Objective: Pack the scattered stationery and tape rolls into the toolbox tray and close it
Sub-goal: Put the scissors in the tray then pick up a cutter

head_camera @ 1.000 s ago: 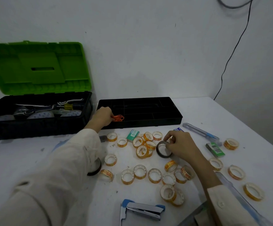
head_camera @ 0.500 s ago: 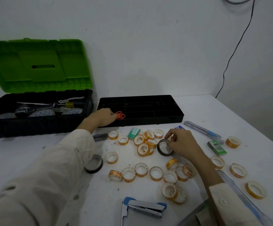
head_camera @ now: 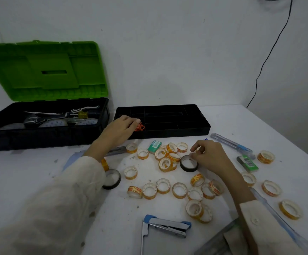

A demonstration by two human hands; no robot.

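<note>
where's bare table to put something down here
Bare: the table strip between toolbox and left sleeve; the far right corner beyond the cutter, right of the tray; the front patch between sleeve and stapler. Crowded: tape rolls fill the middle, round the right hand pinching a black roll.

Open toolbox sat back left on the table, with the tray just right of it. Tape rolls lay scattered in front of the tray, the stapler at the near edge and the cutter off the tray's front right corner. Left hand was over the tray's left end, and right hand pinched a wide roll mid-scatter.
</note>
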